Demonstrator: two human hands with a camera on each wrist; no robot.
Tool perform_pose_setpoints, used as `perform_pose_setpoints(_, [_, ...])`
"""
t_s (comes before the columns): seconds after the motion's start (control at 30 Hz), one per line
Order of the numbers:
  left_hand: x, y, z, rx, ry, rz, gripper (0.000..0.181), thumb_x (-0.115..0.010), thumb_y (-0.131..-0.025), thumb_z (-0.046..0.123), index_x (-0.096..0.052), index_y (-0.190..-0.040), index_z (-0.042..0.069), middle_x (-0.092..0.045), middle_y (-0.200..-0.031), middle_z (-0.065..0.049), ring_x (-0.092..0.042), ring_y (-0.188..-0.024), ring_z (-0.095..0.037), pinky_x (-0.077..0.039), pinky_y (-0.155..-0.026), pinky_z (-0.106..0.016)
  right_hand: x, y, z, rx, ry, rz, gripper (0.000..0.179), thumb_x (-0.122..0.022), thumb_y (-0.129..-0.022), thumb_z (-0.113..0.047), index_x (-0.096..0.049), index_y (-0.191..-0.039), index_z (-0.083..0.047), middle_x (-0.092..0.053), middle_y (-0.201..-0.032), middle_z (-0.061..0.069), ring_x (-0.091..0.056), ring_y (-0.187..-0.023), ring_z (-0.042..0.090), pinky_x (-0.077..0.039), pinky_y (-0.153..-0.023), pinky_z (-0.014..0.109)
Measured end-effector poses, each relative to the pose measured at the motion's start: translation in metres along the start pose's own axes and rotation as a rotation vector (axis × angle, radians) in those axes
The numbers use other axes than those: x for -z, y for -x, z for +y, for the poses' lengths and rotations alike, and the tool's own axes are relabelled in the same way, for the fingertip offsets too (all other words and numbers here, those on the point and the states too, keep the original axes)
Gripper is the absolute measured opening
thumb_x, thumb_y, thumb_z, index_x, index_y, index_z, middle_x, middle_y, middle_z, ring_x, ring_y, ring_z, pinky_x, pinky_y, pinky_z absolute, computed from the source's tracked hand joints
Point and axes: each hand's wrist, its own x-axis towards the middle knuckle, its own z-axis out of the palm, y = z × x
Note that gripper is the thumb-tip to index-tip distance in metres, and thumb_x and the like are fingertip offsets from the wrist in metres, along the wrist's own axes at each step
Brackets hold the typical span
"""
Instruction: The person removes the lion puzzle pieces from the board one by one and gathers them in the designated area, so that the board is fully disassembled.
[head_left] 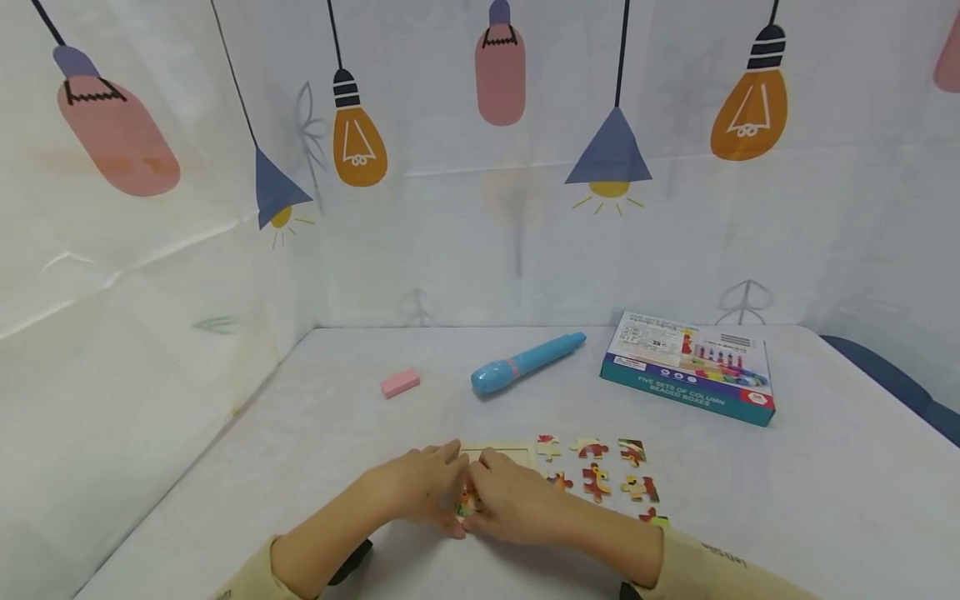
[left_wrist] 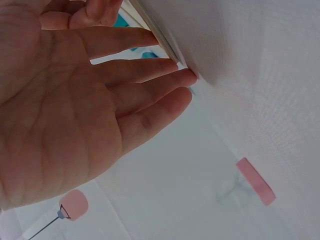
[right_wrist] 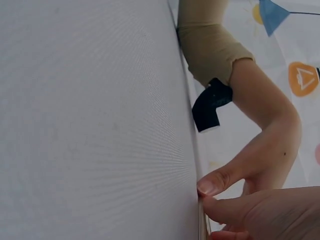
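A pale wooden puzzle tray (head_left: 501, 452) lies on the table, partly covered by both hands. My left hand (head_left: 422, 486) rests against its left edge, the fingers fairly straight and touching the rim in the left wrist view. My right hand (head_left: 519, 502) bends over the tray, its thumb near the left thumb at the near edge. Between the hands shows a patch of orange puzzle picture (head_left: 468, 502). What lies under the right fingertips is hidden. Loose puzzle pieces (head_left: 596, 482) with red, orange and green print lie right of the tray, some behind the right forearm.
A pink block (head_left: 401, 382) lies at the back left. Beside it is a blue torch-shaped object (head_left: 528, 363). A boxed bead set (head_left: 687, 367) stands at the back right. A printed cloth backdrop (head_left: 465, 242) hangs behind the white table, with a dark blue chair edge (head_left: 885, 375) at right.
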Motion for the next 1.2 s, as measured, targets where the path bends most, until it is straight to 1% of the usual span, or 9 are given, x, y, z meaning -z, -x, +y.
perform_pose_setpoints(0.1, [-0.0001, -0.0002, -0.0003, 0.014, 0.017, -0.01, 0.083, -0.071, -0.068, 0.057, -0.044, -0.13, 0.007, -0.036, -0.141, -0.017, -0.039, -0.124, -0.034, -0.035, -0.096, -0.05, -0.0006, -0.0004, -0.0002, 0.005, -0.025, 0.003, 0.035, -0.069, -0.081, -0.039, -0.055, -0.099, -0.012, -0.04, -0.087, -0.006, -0.042, -0.07, 0.006, -0.04, -0.058, 0.018])
perform_pose_setpoints(0.3, [-0.0009, 0.0006, -0.0013, 0.014, 0.042, -0.001, 0.083, -0.071, -0.068, 0.056, -0.045, -0.13, 0.008, -0.035, -0.141, -0.017, -0.038, -0.125, -0.034, -0.035, -0.096, -0.051, -0.0001, 0.0004, -0.0021, 0.001, -0.027, 0.006, 0.045, -0.068, -0.082, -0.035, -0.053, -0.115, -0.008, -0.042, -0.088, -0.006, -0.043, -0.071, 0.006, -0.04, -0.059, 0.021])
perform_pose_setpoints(0.37, [-0.0011, 0.0007, -0.0014, 0.009, 0.041, 0.003, 0.085, -0.071, -0.068, 0.056, -0.044, -0.131, 0.007, -0.035, -0.141, -0.017, -0.039, -0.124, -0.035, -0.035, -0.096, -0.051, 0.0002, 0.0012, -0.0028, -0.002, -0.017, 0.012, 0.043, -0.068, -0.082, -0.034, -0.055, -0.114, -0.008, -0.042, -0.086, -0.006, -0.043, -0.07, 0.006, -0.04, -0.057, 0.021])
perform_pose_setpoints(0.5, [-0.001, 0.0008, -0.0017, -0.004, 0.031, 0.008, 0.085, -0.071, -0.068, 0.056, -0.044, -0.13, 0.006, -0.036, -0.14, -0.018, -0.04, -0.123, -0.035, -0.037, -0.094, -0.05, 0.0005, 0.0027, -0.0038, -0.009, 0.002, 0.032, 0.037, -0.069, -0.08, -0.037, -0.058, -0.104, -0.011, -0.041, -0.083, -0.006, -0.042, -0.067, 0.006, -0.038, -0.053, 0.021])
perform_pose_setpoints(0.6, [-0.001, 0.0004, -0.0019, -0.011, 0.016, 0.012, 0.08, -0.071, -0.068, 0.057, -0.046, -0.126, 0.007, -0.037, -0.139, -0.018, -0.041, -0.122, -0.035, -0.038, -0.093, -0.05, 0.0007, 0.0029, -0.0043, -0.013, 0.012, 0.042, 0.033, -0.07, -0.079, -0.039, -0.057, -0.096, -0.013, -0.04, -0.081, -0.007, -0.041, -0.065, 0.006, -0.038, -0.051, 0.021])
perform_pose_setpoints(0.73, [-0.0017, -0.0005, -0.0021, -0.011, 0.009, 0.014, 0.073, -0.071, -0.067, 0.057, -0.049, -0.119, 0.01, -0.038, -0.138, -0.017, -0.042, -0.121, -0.034, -0.039, -0.092, -0.05, 0.0002, 0.002, -0.0038, -0.026, 0.012, 0.037, 0.036, -0.07, -0.078, -0.04, -0.057, -0.096, -0.012, -0.04, -0.081, -0.007, -0.042, -0.065, 0.006, -0.038, -0.052, 0.02])
perform_pose_setpoints(0.87, [-0.0026, -0.0011, -0.0022, -0.012, 0.009, 0.016, 0.066, -0.072, -0.067, 0.056, -0.05, -0.111, 0.012, -0.039, -0.137, -0.018, -0.043, -0.12, -0.034, -0.039, -0.092, -0.05, -0.0005, -0.0001, -0.0027, -0.054, -0.023, 0.021, 0.039, -0.071, -0.077, -0.04, -0.057, -0.098, -0.011, -0.042, -0.083, -0.006, -0.043, -0.068, 0.007, -0.04, -0.056, 0.02])
perform_pose_setpoints(1.0, [-0.0025, -0.0013, -0.0016, -0.005, 0.022, 0.014, 0.06, -0.072, -0.068, 0.055, -0.05, -0.106, 0.014, -0.039, -0.137, -0.018, -0.042, -0.121, -0.035, -0.039, -0.092, -0.051, -0.0008, -0.0023, -0.0013, -0.1, -0.099, -0.004, 0.04, -0.074, -0.075, -0.038, -0.056, -0.1, -0.012, -0.044, -0.085, -0.007, -0.045, -0.07, 0.007, -0.042, -0.06, 0.021])
perform_pose_setpoints(1.2, [-0.0026, -0.0011, -0.0014, 0.006, 0.04, 0.013, 0.065, -0.073, -0.067, 0.055, -0.049, -0.112, 0.013, -0.038, -0.138, -0.018, -0.041, -0.122, -0.035, -0.038, -0.093, -0.052, -0.0002, -0.0035, -0.0002, -0.127, -0.155, 0.001, 0.042, -0.076, -0.073, -0.037, -0.053, -0.098, -0.014, -0.045, -0.086, -0.008, -0.044, -0.072, 0.007, -0.041, -0.062, 0.022])
